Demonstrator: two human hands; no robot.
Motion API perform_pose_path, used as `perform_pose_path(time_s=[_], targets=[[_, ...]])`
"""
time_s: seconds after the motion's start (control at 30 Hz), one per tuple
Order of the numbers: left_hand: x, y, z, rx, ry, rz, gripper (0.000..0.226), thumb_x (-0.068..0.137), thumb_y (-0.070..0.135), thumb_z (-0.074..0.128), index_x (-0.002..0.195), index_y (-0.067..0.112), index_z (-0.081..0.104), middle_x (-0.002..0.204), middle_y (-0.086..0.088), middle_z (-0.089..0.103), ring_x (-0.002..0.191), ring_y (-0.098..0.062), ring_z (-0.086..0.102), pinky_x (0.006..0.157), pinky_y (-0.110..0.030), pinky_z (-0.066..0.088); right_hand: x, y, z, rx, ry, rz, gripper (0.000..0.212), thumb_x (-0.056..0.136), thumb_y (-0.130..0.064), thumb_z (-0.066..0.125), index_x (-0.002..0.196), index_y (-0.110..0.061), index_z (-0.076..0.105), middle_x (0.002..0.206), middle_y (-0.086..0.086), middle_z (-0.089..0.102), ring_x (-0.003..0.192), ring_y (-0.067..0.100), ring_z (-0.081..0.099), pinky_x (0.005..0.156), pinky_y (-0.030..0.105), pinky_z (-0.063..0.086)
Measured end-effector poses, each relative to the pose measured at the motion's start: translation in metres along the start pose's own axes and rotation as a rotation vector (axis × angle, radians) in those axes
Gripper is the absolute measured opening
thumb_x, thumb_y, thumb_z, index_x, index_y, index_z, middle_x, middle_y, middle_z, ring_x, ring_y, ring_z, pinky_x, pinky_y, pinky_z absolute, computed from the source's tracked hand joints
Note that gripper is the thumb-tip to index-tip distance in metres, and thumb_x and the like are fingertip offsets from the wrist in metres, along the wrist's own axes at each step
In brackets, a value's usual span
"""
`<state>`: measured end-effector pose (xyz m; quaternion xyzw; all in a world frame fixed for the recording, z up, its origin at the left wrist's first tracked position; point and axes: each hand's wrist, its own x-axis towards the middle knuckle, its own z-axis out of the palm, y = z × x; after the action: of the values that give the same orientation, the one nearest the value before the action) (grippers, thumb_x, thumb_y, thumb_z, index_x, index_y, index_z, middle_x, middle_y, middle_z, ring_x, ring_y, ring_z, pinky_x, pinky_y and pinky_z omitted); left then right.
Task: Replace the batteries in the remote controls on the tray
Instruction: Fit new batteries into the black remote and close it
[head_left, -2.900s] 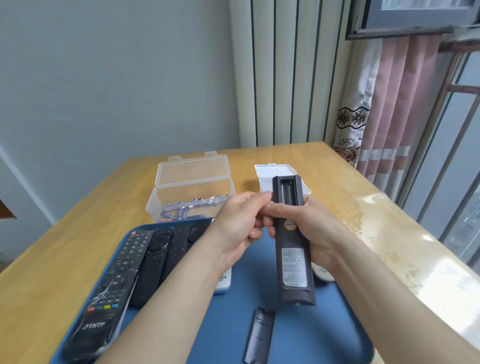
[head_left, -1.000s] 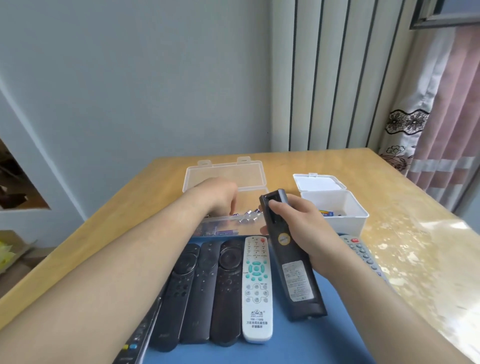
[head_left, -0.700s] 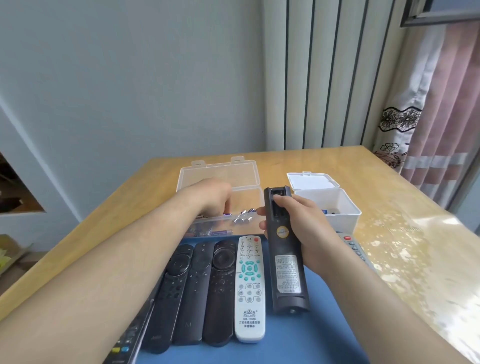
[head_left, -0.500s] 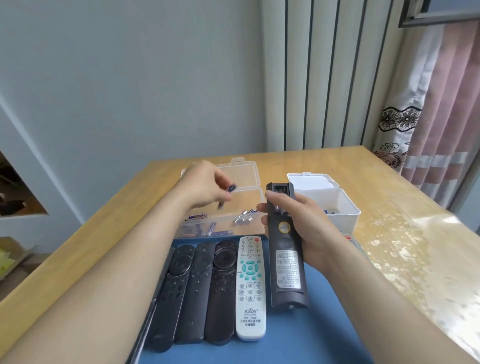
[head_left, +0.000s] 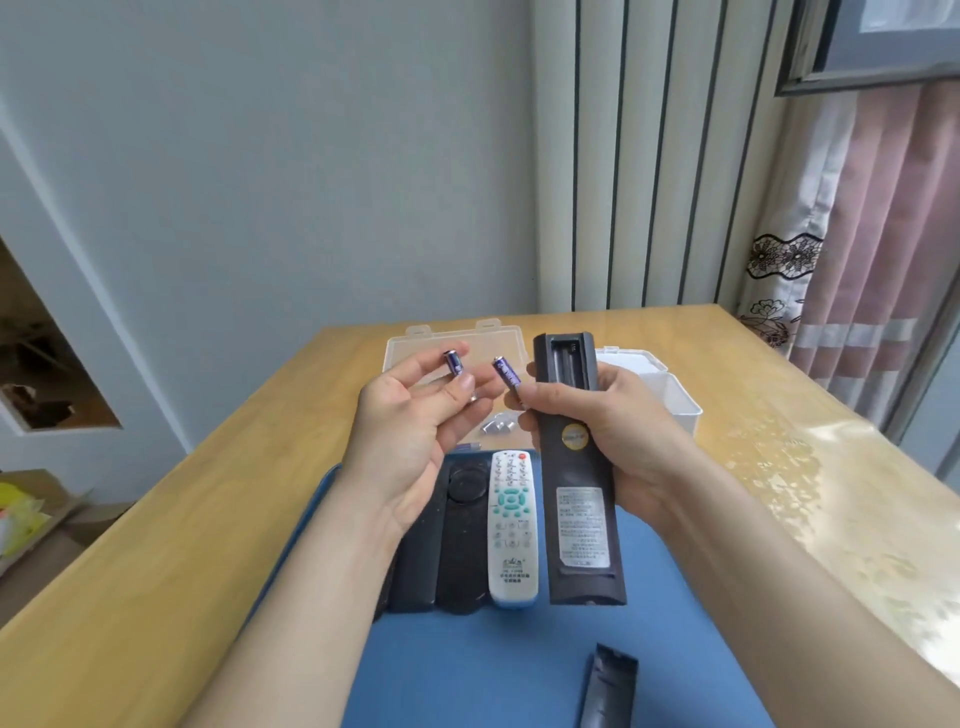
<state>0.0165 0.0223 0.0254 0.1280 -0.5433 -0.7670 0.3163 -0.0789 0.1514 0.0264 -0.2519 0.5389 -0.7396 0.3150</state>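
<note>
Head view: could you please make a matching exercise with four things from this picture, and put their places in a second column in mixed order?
Things
1. black remote control
2. white remote control
3. battery cover
4. leftmost purple battery

Places
A. pinched in the left hand
B. lying alone at the near end of the blue tray
C. gripped in the right hand, battery compartment open
D. lying face up on the tray beside dark remotes

Pairs: 1-C, 2-D, 3-B, 4-A

Table (head_left: 779, 415) – glossy wood; remote (head_left: 582, 493) – matt plastic
</note>
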Motion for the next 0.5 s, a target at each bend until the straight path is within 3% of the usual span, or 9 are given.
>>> perform_pose_path(time_s=[0.07, 0.13, 0.2, 0.27, 0.37, 0.5], targets=[[-0.014, -0.001, 0.000, 0.039, -0.038, -0.017, 0.030, 0.094, -0.009, 0.044, 0.110, 0.011, 0.059, 0.092, -0.014, 0.071, 0.071, -0.016, 0.066, 0.054, -0.018, 0.050, -0.011, 0.000, -0.001, 0.061, -0.052, 0.015, 0.012, 0.081, -0.006, 0.071, 0.093, -0.007, 0.067, 0.082, 0.017, 0.067, 0.059, 0.016, 0.060, 0.056, 0.027, 0.051], [-0.028, -0.006, 0.002, 0.055, -0.067, -0.053, 0.030, 0.093, -0.009, 0.037, 0.104, 0.011, 0.057, 0.090, -0.019, 0.060, 0.059, -0.011, 0.048, 0.045, -0.017, 0.033, -0.023, 0.004, -0.003, 0.045, -0.088, 0.029, 0.014, 0.083, -0.009, 0.071, 0.094, -0.005, 0.064, 0.085, 0.020, 0.063, 0.058, 0.018, 0.056, 0.057, 0.028, 0.048], [-0.039, -0.013, 0.004, 0.061, -0.095, -0.058, 0.020, 0.095, -0.001, 0.041, 0.102, 0.009, 0.057, 0.084, -0.015, 0.058, 0.055, -0.009, 0.035, 0.043, -0.018, 0.022, -0.032, 0.008, -0.004, 0.011, -0.090, 0.051, 0.012, 0.083, -0.011, 0.071, 0.090, -0.005, 0.064, 0.077, 0.019, 0.061, 0.055, 0.020, 0.054, 0.054, 0.027, 0.048], [-0.046, -0.021, 0.005, 0.098, -0.118, -0.036, 0.014, 0.095, 0.012, 0.050, 0.103, 0.008, 0.061, 0.073, -0.005, 0.060, 0.053, -0.007, 0.031, 0.042, -0.017, 0.018, -0.039, 0.013, -0.006, -0.001, -0.076, 0.065, 0.012, 0.082, -0.012, 0.072, 0.089, -0.004, 0.066, 0.068, 0.015, 0.061, 0.053, 0.019, 0.054, 0.052, 0.025, 0.048], [-0.054, -0.026, 0.006, 0.157, -0.116, -0.006, 0.023, 0.090, 0.026, 0.056, 0.099, 0.010, 0.071, 0.067, 0.000, 0.059, 0.050, -0.006, 0.027, 0.040, -0.014, 0.018, -0.047, 0.020, -0.007, 0.015, -0.059, 0.072, 0.023, 0.079, -0.012, 0.073, 0.098, -0.001, 0.068, 0.066, 0.014, 0.061, 0.052, 0.017, 0.056, 0.053, 0.025, 0.049], [-0.057, -0.028, 0.005, 0.094, -0.087, -0.003, 0.025, 0.084, 0.030, 0.058, 0.087, 0.010, 0.073, 0.070, -0.002, 0.066, 0.053, -0.010, 0.019, 0.038, -0.013, 0.016, -0.055, 0.026, -0.007, 0.024, -0.026, 0.051, 0.007, 0.079, -0.009, 0.072, 0.086, -0.006, 0.070, 0.069, 0.012, 0.066, 0.053, 0.016, 0.057, 0.052, 0.024, 0.049]])
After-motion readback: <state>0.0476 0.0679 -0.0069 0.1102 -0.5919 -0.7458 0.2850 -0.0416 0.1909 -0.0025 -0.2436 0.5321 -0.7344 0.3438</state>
